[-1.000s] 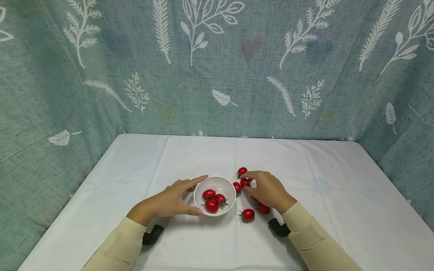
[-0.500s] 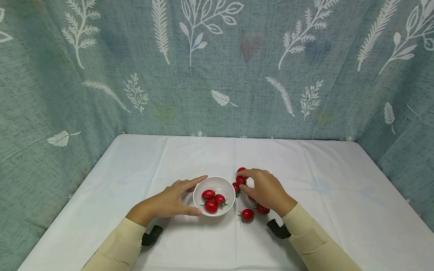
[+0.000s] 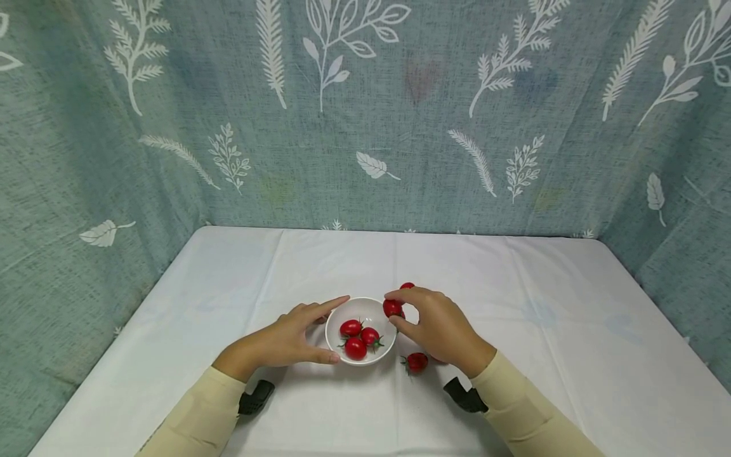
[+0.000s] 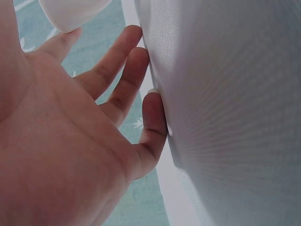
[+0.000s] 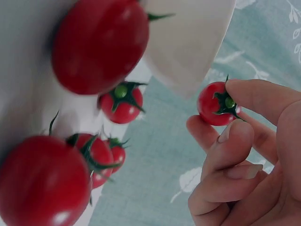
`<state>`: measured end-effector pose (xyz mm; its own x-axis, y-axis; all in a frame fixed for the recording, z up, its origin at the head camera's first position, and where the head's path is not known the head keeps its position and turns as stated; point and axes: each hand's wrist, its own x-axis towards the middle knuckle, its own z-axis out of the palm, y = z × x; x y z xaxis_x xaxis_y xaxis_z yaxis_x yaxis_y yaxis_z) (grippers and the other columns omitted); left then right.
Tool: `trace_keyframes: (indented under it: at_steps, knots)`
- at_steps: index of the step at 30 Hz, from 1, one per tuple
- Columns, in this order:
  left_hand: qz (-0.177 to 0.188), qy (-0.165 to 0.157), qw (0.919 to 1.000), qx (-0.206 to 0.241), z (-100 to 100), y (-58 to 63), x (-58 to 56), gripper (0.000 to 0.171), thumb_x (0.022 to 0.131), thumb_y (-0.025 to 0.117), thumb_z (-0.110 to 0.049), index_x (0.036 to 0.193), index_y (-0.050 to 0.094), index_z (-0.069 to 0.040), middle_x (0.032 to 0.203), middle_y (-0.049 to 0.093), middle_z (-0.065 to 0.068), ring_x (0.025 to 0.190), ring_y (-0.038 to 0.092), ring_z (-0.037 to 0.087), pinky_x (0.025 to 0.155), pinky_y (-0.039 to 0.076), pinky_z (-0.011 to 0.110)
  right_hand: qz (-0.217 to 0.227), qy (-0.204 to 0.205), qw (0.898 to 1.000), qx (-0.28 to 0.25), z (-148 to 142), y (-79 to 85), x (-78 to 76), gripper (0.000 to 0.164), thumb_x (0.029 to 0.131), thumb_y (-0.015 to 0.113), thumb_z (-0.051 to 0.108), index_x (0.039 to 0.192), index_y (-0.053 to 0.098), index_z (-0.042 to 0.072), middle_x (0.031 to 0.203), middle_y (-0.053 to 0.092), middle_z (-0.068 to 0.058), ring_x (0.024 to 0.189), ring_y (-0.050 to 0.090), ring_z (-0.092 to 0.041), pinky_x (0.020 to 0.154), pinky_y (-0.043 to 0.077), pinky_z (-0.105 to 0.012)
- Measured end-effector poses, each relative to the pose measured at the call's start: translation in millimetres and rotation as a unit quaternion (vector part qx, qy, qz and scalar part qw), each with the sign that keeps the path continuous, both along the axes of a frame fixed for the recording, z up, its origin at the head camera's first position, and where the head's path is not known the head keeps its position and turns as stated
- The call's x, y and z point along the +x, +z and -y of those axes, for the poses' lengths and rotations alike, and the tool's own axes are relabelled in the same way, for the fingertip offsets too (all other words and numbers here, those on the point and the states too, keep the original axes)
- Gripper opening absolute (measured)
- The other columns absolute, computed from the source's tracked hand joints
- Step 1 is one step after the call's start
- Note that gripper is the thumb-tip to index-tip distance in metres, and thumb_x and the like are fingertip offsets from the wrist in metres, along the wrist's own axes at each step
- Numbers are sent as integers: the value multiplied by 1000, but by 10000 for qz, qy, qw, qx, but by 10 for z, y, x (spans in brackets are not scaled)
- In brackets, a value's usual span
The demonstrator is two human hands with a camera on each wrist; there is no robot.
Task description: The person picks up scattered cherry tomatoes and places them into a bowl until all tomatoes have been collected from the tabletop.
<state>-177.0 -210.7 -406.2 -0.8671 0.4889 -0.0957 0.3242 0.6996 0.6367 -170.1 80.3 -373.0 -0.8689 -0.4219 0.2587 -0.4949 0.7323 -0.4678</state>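
Note:
A white bowl (image 3: 363,306) with several cherry tomatoes (image 3: 355,348) in it stands on the white-covered table. My left hand (image 3: 288,338) is at its left side, index finger and thumb spread along the rim. In the left wrist view its fingers (image 4: 101,70) are loosely extended, one fingertip against the bowl (image 4: 75,12). My right hand (image 3: 442,324) pinches a cherry tomato (image 3: 392,308) with a green stem, over the bowl's right rim. The right wrist view shows this pinched tomato (image 5: 211,103) held clear of the table, beside the bowl (image 5: 186,42).
Loose cherry tomatoes lie right of the bowl: one in front (image 3: 417,362), one behind my right fingers (image 3: 408,285), others partly hidden under that hand. The right wrist view shows several, including a large near one (image 5: 44,181). A patterned green curtain (image 3: 371,127) hangs behind the table.
My right hand has moved left from among the loose tomatoes to the bowl's right rim, bringing a cherry tomato with it. The left hand and bowl have stayed put.

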Motion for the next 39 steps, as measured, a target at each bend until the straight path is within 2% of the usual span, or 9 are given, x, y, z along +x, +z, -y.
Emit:
trace_keyframes:
  at_steps: [8,12,15,25,31,39]
  knots:
    - [-16,-7,10000,-49,-1,8,0,98,72,84,-56,154,32,-44,140,58,-5,126,43,20,105,36,63,-94,344,9993,-127,83,-7,81,37,87,79,26,123,71,20,119,73,7,110,68,-14,93,55,-37]
    - [-8,-9,10000,-36,-2,9,0,97,73,84,-56,154,32,-45,139,58,-6,126,43,20,104,36,63,-70,474,9988,-20,120,-29,114,38,87,79,27,124,70,21,116,73,6,98,68,-13,84,56,-32]
    - [11,4,10000,-18,-2,13,3,97,73,84,-55,154,32,-46,140,58,-6,126,43,20,104,36,63,-38,581,9983,41,141,-50,130,38,88,78,27,124,70,21,115,73,5,96,68,-13,82,56,-31]
    - [8,-6,10000,-44,-3,15,8,97,73,83,-56,154,31,-47,139,58,-6,126,43,20,104,36,63,-34,768,9969,188,196,-138,144,38,88,78,27,124,70,21,115,73,3,105,68,-14,88,57,-38]
    - [-29,-26,10000,-60,-3,20,15,97,73,83,-57,154,30,-48,137,59,-6,124,44,20,104,36,62,-52,805,9963,310,214,-162,140,37,88,78,28,124,71,20,115,73,4,105,68,-12,88,56,-37]
    - [-6,-38,10000,-71,10,15,10,97,74,82,-59,154,30,-48,139,58,-5,126,43,21,104,35,63,140,807,9963,271,228,-173,130,37,90,75,31,125,70,21,117,72,5,107,66,-12,90,56,-39]
